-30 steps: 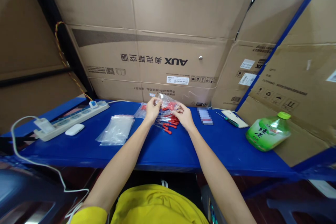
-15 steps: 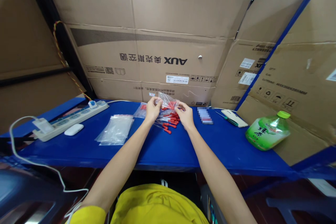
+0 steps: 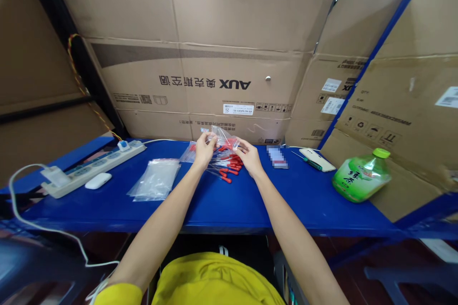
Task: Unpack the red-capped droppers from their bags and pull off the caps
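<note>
My left hand (image 3: 204, 151) and my right hand (image 3: 249, 156) pinch a clear plastic bag (image 3: 222, 136) between them, raised above the blue table near the back. Something red shows through the bag's lower right part. Just below it lies a pile of small red-tipped pieces (image 3: 229, 167) with thin, pale shafts; their exact kind is too small to tell. Another clear bag (image 3: 188, 152) with red in it rests left of the pile, partly behind my left hand. Farther left is a stack of flat clear bags (image 3: 156, 178).
A power strip (image 3: 96, 167) and a white case (image 3: 98, 180) are at the left. To the right lie a blurred-out card-like thing (image 3: 277, 157), a green-handled screwdriver (image 3: 312, 164), a white phone-like object (image 3: 320, 158) and a green bottle (image 3: 361, 176). Cardboard (image 3: 214, 19) walls the back.
The view has shifted slightly. Both hands stay on the clear bag, and its top leans a little differently. The pile and the other things lie as before.
</note>
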The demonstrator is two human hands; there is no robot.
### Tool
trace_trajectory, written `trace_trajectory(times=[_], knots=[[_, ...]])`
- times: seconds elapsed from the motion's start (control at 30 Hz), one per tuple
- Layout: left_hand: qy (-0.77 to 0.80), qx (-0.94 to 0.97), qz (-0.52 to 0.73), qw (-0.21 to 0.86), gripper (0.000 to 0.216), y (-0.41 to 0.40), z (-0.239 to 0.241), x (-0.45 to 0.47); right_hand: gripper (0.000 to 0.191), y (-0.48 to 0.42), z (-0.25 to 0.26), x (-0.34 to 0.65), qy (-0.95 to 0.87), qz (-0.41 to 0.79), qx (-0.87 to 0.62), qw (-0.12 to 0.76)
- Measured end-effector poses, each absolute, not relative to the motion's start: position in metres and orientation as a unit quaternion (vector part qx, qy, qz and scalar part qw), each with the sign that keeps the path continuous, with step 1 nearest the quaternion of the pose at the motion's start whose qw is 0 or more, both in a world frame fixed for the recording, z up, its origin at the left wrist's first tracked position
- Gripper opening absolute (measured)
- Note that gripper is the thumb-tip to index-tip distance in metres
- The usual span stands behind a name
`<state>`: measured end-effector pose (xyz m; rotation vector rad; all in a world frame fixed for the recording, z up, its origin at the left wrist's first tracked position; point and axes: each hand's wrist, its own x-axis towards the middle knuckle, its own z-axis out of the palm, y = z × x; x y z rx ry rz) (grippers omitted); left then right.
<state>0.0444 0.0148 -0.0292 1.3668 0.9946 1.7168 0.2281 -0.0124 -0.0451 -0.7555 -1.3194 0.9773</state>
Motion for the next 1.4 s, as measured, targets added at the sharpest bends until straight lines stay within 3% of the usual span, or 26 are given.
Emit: trace_trajectory(times=[0.17, 0.4, 0.93, 1.17, 1.4], knots=[[0.378, 0.489, 0.656, 0.433, 0.029, 0.014, -0.029, 0.047, 0.062, -0.013, -0.045, 0.226, -0.553, 0.441, -0.330, 0.626], [0.383, 0.522, 0.661, 0.379, 0.028, 0.016, -0.030, 0.046, 0.064, -0.017, -0.042, 0.227, -0.548, 0.449, -0.330, 0.624], [0.388, 0.520, 0.662, 0.374, 0.027, 0.018, -0.032, 0.043, 0.060, -0.018, -0.041, 0.227, -0.531, 0.456, -0.328, 0.635], [0.384, 0.484, 0.663, 0.424, 0.026, 0.016, -0.034, 0.050, 0.048, -0.019, -0.039, 0.230, -0.543, 0.445, -0.337, 0.628], [0.361, 0.490, 0.654, 0.450, 0.031, 0.010, -0.032, 0.053, 0.054, -0.018, -0.038, 0.233, -0.544, 0.447, -0.326, 0.631]])
